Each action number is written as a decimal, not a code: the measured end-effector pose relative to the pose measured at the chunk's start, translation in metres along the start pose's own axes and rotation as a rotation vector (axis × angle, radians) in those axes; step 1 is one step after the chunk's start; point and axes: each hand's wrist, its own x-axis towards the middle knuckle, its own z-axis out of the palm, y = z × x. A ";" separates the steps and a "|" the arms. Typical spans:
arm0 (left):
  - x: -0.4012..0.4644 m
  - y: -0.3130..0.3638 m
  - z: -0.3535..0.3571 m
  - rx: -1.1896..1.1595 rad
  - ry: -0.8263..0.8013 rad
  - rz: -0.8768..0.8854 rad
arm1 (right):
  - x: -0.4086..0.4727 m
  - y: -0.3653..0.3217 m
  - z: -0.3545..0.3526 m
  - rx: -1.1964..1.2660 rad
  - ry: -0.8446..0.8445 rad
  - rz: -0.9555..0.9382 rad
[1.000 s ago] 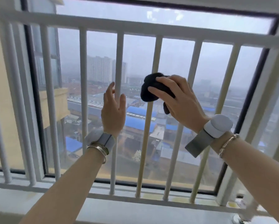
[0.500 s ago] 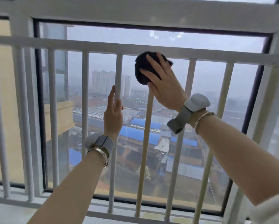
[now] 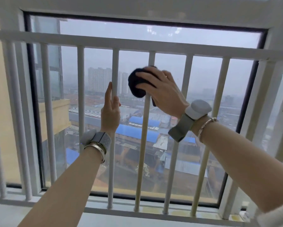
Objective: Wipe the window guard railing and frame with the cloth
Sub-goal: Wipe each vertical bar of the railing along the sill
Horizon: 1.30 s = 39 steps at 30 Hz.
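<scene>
Seen from head height, facing a white window guard railing (image 3: 137,45) of upright bars under a horizontal top rail, set just in front of a white window frame (image 3: 137,7) with dark-edged glass; right hand (image 3: 163,94) curled around a bunched dark cloth (image 3: 136,86), fingers spread over it, pressing it against one upright bar (image 3: 145,128) near the middle, somewhat below the top rail; left hand (image 3: 110,112) held upright on the neighbouring bar (image 3: 114,66) to the left, fingers straight and close together, lying along the bar, not wrapped round it as far as can be told; grey wrist device (image 3: 193,115) and thin bracelet (image 3: 206,126) on the right wrist; grey band (image 3: 98,138) and metal bangle (image 3: 96,147) on the left wrist; pale fuzzy sleeve (image 3: 278,215) at the lower right corner; beyond the glass, hazy grey sky, distant tower blocks (image 3: 99,79), blue-roofed sheds (image 3: 137,131) far below, a yellow building (image 3: 55,115) close on the left.
</scene>
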 end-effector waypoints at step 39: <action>-0.129 -0.094 -0.023 -0.106 -0.188 -0.321 | -0.150 -0.154 0.094 0.182 -0.117 0.212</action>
